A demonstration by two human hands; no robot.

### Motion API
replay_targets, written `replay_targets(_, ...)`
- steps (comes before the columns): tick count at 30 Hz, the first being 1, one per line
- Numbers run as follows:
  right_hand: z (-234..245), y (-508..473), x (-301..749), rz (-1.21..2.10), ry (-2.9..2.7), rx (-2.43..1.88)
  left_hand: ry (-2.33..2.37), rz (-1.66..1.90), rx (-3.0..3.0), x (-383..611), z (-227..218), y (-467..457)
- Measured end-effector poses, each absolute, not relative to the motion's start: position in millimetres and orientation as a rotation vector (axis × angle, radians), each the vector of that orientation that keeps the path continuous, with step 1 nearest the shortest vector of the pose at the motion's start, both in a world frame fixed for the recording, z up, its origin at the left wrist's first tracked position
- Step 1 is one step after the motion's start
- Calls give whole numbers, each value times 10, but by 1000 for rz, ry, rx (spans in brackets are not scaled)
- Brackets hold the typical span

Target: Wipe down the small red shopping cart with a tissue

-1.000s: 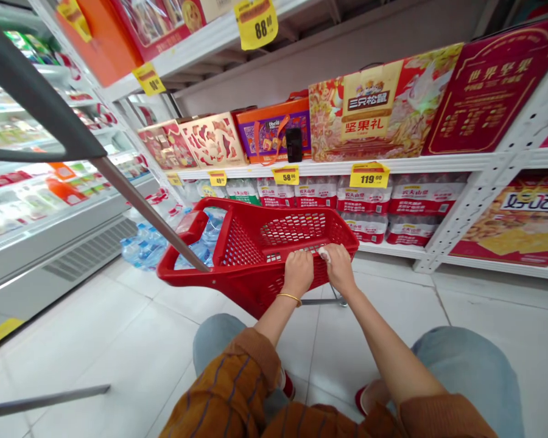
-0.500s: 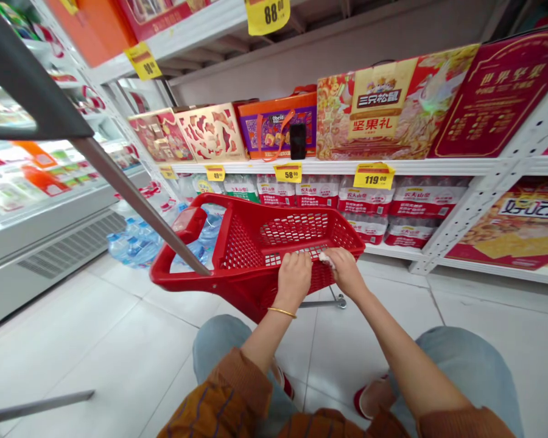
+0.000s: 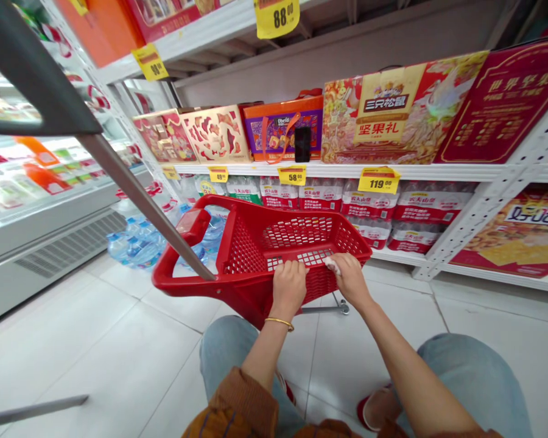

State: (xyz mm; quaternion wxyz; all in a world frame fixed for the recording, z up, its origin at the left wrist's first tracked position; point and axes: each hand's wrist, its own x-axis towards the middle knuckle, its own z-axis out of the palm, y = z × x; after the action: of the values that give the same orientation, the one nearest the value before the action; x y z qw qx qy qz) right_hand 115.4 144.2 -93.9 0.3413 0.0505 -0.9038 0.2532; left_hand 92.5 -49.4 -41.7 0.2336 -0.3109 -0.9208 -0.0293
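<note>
Both my hands rest on the near rim of a red plastic shopping trolley basket (image 3: 274, 255). My left hand (image 3: 288, 289) curls over the rim, with a gold bangle (image 3: 278, 322) on its wrist. My right hand (image 3: 349, 280) grips the rim further right, and a small white tissue (image 3: 331, 264) pokes out under its fingers. The basket's mesh interior holds nothing I can see. A long grey metal trolley pole (image 3: 137, 194) rises from the basket's left end toward the upper left.
Shelves of boxed gift sets (image 3: 404, 109) and shrink-wrapped bottled water (image 3: 369, 204) stand on the right, with yellow price tags. A refrigerated display case (image 3: 50, 201) runs along the left. Loose water bottles (image 3: 137, 243) sit on the white tiled floor (image 3: 119, 359) ahead.
The basket and my hands have shifted slightly right and lower in view, and the shelves have drifted right. My hands stay on the rim.
</note>
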Motion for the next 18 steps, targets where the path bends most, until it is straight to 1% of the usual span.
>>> replay_targets(7, -839, 1178, 1181, 654, -2355, 120, -2537, -84, -894, 954, -404, -515)
replay_targets(13, -846, 882, 1161, 689, -2344, 167, -2538, -83, -885, 970, -391, -507)
replay_targets(18, -810, 877, 1178, 656, -2381, 219, -2538, -73, -900, 967, -402, -531)
